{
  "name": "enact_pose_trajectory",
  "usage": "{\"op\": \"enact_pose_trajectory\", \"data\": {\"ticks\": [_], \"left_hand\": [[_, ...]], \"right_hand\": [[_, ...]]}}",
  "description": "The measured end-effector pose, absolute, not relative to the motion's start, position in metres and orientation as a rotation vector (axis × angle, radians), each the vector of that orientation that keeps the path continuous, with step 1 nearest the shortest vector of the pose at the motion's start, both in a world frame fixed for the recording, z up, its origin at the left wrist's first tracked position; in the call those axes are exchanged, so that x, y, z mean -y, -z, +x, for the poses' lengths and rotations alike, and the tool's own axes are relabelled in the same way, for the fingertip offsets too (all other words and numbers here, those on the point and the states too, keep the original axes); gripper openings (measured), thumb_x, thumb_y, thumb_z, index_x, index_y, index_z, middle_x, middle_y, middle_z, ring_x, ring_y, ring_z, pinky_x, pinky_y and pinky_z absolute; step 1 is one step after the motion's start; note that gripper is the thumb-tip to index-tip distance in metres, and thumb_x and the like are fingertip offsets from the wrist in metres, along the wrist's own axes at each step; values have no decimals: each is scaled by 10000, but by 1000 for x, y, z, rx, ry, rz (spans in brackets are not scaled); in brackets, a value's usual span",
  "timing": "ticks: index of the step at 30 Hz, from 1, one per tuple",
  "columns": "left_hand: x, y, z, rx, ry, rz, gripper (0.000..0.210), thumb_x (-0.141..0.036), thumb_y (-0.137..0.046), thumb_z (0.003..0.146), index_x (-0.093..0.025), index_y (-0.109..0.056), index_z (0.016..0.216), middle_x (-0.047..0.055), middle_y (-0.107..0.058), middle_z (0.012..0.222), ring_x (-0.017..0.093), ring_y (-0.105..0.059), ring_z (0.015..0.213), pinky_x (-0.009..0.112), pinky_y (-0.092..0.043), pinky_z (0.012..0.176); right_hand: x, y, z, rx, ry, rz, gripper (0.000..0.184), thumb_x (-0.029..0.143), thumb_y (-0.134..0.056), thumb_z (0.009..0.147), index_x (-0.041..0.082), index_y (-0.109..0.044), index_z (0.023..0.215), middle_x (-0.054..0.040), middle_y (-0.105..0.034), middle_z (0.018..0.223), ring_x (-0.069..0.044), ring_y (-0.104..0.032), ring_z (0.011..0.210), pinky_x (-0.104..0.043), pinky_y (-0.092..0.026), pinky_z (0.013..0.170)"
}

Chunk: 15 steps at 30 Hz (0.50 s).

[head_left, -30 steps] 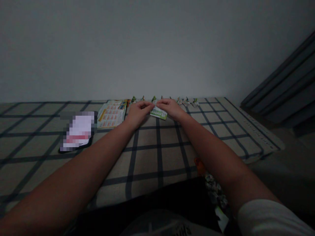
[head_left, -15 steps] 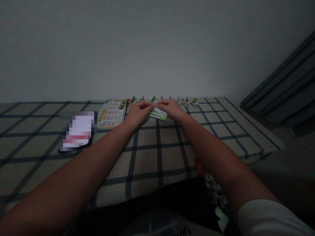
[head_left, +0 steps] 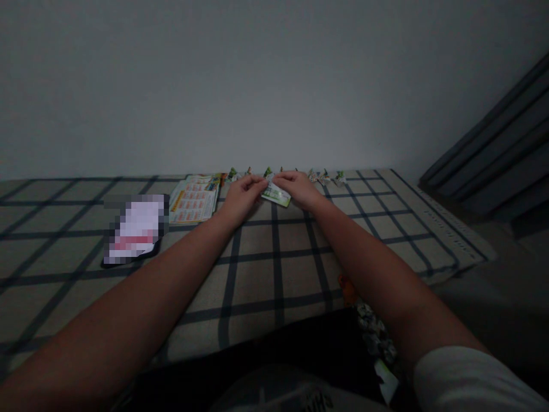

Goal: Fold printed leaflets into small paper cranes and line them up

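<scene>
Near the far side of the checked cloth, my left hand point(head_left: 245, 195) and my right hand point(head_left: 299, 189) meet, thumbs and fingertips pinched together. Between them they grip a green and white printed paper point(head_left: 277, 196) by its upper edge. Its lower part hangs tilted toward me, while the fingers cover its upper part. Just behind the hands, against the wall, runs a row of several small folded paper pieces point(head_left: 325, 177), some partly hidden by my fingers. Left of my left hand lies a stack of printed leaflets point(head_left: 195, 201).
A phone-like dark-edged slab point(head_left: 136, 229), its face pixelated, lies on the checked cloth point(head_left: 274, 274) at left. Below my right forearm are an orange thing point(head_left: 347, 289) and a heap of crumpled or folded pieces point(head_left: 375, 332). A dark curtain point(head_left: 497, 154) hangs at right.
The paper's lower edge has risen slightly and its tilt differs a little. Both hands stay pinched at nearly the same place, the right thumb shifting slightly.
</scene>
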State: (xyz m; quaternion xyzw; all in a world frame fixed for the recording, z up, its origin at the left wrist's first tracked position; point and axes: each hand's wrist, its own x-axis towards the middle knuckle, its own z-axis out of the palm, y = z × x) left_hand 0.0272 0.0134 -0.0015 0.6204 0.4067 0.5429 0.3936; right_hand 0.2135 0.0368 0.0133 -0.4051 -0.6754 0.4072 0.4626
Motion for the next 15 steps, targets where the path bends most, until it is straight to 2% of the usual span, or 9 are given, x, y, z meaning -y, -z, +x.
{"op": "enact_pose_trajectory", "data": {"ticks": [4, 10, 15], "left_hand": [[-15, 5, 26, -1090, -1328, 1655, 299, -485, -773, 720, -199, -744, 801, 19, -679, 726, 157, -549, 647, 291, -433, 653], [-12, -1, 24, -1189, -1447, 1659, 296, -483, -745, 760, -187, -751, 772, 13, -684, 697, 155, -553, 648, 285, -414, 659], [-12, -3, 23, -1200, -1451, 1597, 258, -452, -737, 739, -202, -696, 689, -1, -632, 636, 151, -517, 615, 282, -389, 630]], "right_hand": [[-39, -12, 214, 1549, -990, -1030, 209, 348, -731, 815, 160, -768, 897, -45, -744, 885, -157, -637, 783, -270, -488, 718], [-43, -8, 211, 1482, -1071, -916, 275, 402, -732, 836, 166, -763, 975, -61, -752, 1010, -155, -659, 871, -271, -509, 784], [-45, -5, 214, 1535, -1015, -967, 300, 443, -742, 828, 157, -753, 915, -33, -726, 901, -137, -612, 789, -259, -471, 744]]}}
